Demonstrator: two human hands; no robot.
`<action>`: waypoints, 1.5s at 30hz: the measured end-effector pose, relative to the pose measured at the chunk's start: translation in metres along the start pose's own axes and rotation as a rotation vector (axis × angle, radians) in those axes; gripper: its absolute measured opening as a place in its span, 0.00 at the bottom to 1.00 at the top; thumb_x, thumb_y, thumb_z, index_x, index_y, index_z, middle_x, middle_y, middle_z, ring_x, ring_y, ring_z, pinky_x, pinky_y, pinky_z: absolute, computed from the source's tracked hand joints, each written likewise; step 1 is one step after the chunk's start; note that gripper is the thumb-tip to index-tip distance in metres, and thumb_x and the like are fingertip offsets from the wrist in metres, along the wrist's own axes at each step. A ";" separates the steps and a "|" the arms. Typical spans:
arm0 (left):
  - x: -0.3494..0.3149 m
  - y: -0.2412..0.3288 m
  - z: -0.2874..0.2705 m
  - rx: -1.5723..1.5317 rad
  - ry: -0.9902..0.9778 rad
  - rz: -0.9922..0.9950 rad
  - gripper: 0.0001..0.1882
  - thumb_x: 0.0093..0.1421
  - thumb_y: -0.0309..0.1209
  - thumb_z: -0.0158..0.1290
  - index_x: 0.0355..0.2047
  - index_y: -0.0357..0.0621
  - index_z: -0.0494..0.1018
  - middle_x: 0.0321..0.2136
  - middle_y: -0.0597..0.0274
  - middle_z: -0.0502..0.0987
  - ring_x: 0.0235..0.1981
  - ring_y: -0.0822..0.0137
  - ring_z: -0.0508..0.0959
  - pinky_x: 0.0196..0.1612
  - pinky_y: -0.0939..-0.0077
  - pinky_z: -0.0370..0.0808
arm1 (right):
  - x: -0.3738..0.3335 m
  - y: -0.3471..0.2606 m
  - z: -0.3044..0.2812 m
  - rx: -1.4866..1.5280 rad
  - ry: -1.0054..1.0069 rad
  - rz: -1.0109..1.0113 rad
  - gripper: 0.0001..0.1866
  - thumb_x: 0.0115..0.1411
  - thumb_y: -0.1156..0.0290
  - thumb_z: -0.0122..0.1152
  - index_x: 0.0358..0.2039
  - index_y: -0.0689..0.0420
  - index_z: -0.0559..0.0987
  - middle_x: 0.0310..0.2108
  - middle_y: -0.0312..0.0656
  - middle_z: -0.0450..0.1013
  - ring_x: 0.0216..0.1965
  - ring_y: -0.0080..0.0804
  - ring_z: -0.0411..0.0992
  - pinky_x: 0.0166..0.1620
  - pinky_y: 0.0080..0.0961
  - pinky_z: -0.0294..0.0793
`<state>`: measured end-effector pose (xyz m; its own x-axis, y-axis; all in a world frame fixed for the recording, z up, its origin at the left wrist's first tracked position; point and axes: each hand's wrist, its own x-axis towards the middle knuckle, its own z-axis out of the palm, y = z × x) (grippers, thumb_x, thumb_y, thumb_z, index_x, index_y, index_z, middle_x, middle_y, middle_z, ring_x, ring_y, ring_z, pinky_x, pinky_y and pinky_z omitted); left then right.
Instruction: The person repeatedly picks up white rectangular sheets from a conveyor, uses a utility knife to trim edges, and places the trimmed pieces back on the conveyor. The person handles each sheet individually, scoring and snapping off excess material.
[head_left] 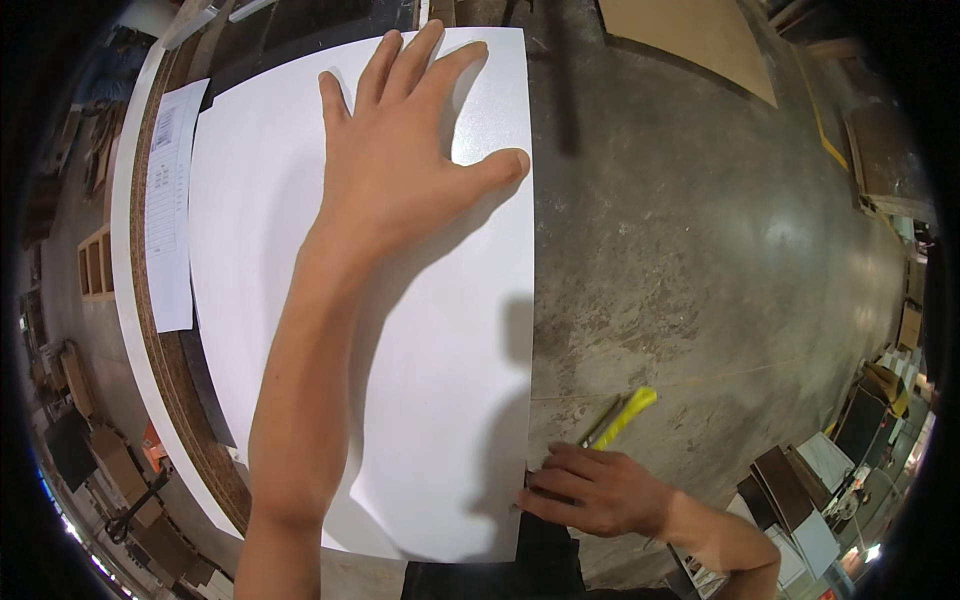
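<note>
A large white panel (pixel 440 330) lies flat in front of me. My left hand (pixel 400 150) rests on its far part with fingers spread, the thumb reaching the right edge. My right hand (pixel 600 490) is closed around a yellow utility knife (pixel 625 418) with a grey metal part. The knife's handle end sticks out up and to the right of the fist. My right fingertips are at the panel's right edge, near its close corner. The knife's other end is hidden by the fingers.
A printed paper sheet (pixel 172 220) lies left of the panel, by the white-edged particleboard worktop (pixel 190 390). Concrete floor (pixel 680 240) stretches to the right, with a brown board (pixel 700 40) at the far side. Stacked board offcuts (pixel 790 490) stand at the lower right.
</note>
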<state>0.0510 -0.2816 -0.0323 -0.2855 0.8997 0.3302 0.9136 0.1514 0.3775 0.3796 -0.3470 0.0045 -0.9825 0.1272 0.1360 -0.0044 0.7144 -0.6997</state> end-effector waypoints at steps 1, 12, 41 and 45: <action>-0.002 0.004 0.000 0.001 0.010 -0.008 0.48 0.48 0.54 0.66 0.69 0.49 0.73 0.76 0.53 0.62 0.80 0.49 0.52 0.77 0.28 0.36 | -0.004 -0.007 -0.007 0.045 0.013 0.070 0.09 0.61 0.75 0.70 0.42 0.52 0.87 0.36 0.36 0.81 0.31 0.32 0.82 0.32 0.28 0.86; 0.001 0.011 0.013 0.086 0.076 -0.078 0.43 0.59 0.55 0.64 0.68 0.43 0.71 0.75 0.49 0.63 0.78 0.41 0.52 0.75 0.22 0.37 | 0.159 0.172 -0.108 -0.019 0.745 0.370 0.09 0.68 0.72 0.67 0.46 0.56 0.89 0.41 0.42 0.86 0.39 0.26 0.82 0.47 0.28 0.82; 0.018 0.003 -0.011 -0.037 -0.093 -0.007 0.25 0.65 0.37 0.61 0.63 0.59 0.78 0.70 0.61 0.71 0.74 0.49 0.63 0.76 0.28 0.47 | 0.153 0.019 -0.011 -0.040 0.582 1.075 0.22 0.70 0.70 0.65 0.63 0.56 0.79 0.33 0.43 0.70 0.33 0.41 0.72 0.39 0.36 0.73; 0.017 -0.004 -0.011 -0.019 -0.061 -0.005 0.27 0.63 0.35 0.62 0.63 0.56 0.77 0.70 0.60 0.71 0.74 0.48 0.63 0.75 0.27 0.48 | 0.152 0.006 0.000 -0.164 0.466 1.115 0.24 0.66 0.69 0.69 0.62 0.54 0.81 0.31 0.44 0.69 0.30 0.45 0.69 0.34 0.41 0.69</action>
<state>0.0394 -0.2712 -0.0180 -0.2713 0.9223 0.2753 0.9063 0.1484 0.3958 0.2299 -0.3233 0.0206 -0.2718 0.9368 -0.2203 0.8552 0.1302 -0.5017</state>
